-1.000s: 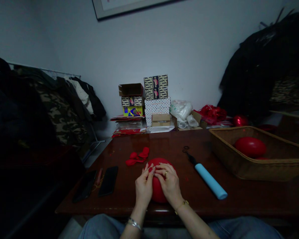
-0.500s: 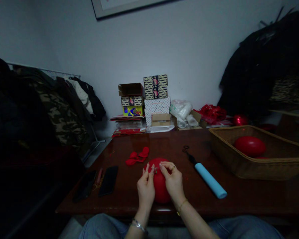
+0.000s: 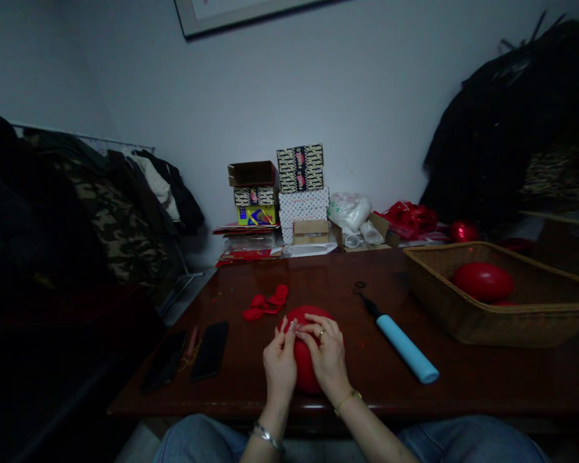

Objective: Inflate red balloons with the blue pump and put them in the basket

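Observation:
A round, inflated red balloon (image 3: 307, 376) rests on the table near its front edge, directly under both hands. My left hand (image 3: 280, 363) is closed at the top of the balloon, thumb and fingers pinched on its neck. From the right, my right hand (image 3: 329, 360) reaches over the balloon with its thumb and index finger pinched, the tips meeting those of the left hand. Whatever lies between the right fingertips is too small to make out. Several uninflated red balloons (image 3: 265, 305) lie just beyond the left hand.
To the right lies a light-blue balloon pump (image 3: 408, 349) with scissors (image 3: 359, 289) by its black nozzle. Further right, a wicker basket (image 3: 482, 325) holds another red balloon (image 3: 482, 281). Two dark phones (image 3: 210, 350) lie at left. Stacked boxes (image 3: 303, 206) stand against the wall.
My right hand has moved left, so its fingertips now meet the left hand's at the balloon's neck. The left hand and the balloon stay nearly in place.

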`<state>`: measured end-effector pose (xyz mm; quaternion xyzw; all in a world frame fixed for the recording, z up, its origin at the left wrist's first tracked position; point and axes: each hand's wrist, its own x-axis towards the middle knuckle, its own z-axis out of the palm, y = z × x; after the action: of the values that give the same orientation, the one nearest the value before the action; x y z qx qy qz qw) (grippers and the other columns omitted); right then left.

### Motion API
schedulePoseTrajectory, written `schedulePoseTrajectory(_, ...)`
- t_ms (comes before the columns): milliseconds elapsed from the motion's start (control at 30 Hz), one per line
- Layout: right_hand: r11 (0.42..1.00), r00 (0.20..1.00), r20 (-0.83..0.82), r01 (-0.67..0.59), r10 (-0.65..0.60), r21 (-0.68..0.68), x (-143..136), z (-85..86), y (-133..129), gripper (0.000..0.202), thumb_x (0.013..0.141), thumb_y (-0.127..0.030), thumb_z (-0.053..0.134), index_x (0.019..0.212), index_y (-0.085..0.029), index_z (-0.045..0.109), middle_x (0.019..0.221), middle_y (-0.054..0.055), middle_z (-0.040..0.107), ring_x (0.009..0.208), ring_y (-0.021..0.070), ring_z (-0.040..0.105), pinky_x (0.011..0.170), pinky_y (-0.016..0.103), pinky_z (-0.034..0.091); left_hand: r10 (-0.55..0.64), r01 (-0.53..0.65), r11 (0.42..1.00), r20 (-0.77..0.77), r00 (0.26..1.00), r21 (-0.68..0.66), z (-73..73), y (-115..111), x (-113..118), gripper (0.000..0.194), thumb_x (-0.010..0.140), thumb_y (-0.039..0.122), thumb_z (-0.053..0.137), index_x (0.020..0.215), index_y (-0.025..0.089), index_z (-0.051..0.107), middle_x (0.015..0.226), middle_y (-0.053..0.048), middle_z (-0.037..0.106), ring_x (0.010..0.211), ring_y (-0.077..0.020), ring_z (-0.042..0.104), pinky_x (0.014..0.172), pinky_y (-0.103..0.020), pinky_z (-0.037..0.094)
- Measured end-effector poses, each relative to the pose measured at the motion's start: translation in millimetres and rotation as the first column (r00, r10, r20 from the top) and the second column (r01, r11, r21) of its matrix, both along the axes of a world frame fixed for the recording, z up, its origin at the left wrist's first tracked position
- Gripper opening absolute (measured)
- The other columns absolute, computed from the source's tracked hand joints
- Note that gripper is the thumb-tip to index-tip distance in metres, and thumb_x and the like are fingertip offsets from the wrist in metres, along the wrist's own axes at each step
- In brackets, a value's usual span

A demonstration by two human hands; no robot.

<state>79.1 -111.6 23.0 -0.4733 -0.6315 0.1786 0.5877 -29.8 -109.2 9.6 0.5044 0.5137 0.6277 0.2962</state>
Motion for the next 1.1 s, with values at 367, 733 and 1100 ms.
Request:
schedulePoseTrajectory(367, 0.999, 0.963, 0.269, 0.003, 0.006, -0.033, 22, -0.5, 3, 0.064, 0.077, -0.052, 0.055, 0.131, -0.022, 0.038, 0.141, 0.012, 0.036, 0.132, 0.0255, 0.030, 0.104, 0.051, 0.027, -0.002, 0.007, 0.999, -0.103, 0.995, 0.047, -1.7, 2, -11, 0.027, 0.085, 0.034, 0.054, 0.105, 0.023, 0.069, 0.123, -0.008, 0.059, 0.124, -0.0231, 0.045, 0.108, -0.044, 0.027)
schedulePoseTrajectory(733, 0.995, 0.655, 0.750, 0.092, -0.093, 0.042, 32, -7.8, -4, 0.117, 0.058, -0.063, 0.068, 0.145, -0.017, 0.004, 0.150, 0.016, 0.016, 0.139, 0.0328, 0.008, 0.105, 0.065, 0.002, -0.086, 0.139, 0.984, -0.379, 0.921, 0.114, 6.4, -7, -12, 0.029, 0.086, 0.029, 0.052, 0.111, 0.026, 0.066, 0.125, -0.005, 0.058, 0.123, -0.0209, 0.046, 0.107, -0.043, 0.031)
schedulePoseTrajectory(1100, 0.959, 0.640, 0.716, 0.153, -0.279, 0.237, 53, 1.1, -3, 0.102, 0.071, -0.047, 0.065, 0.144, -0.015, 0.002, 0.148, 0.016, 0.024, 0.138, 0.0300, 0.015, 0.107, 0.062, 0.008, -0.023, 0.274, 0.918, -0.654, 0.756, 0.286, 23.8, -4, 2, 0.037, 0.086, 0.015, 0.049, 0.118, 0.031, 0.061, 0.127, -0.004, 0.056, 0.124, -0.0216, 0.043, 0.104, -0.047, 0.034)
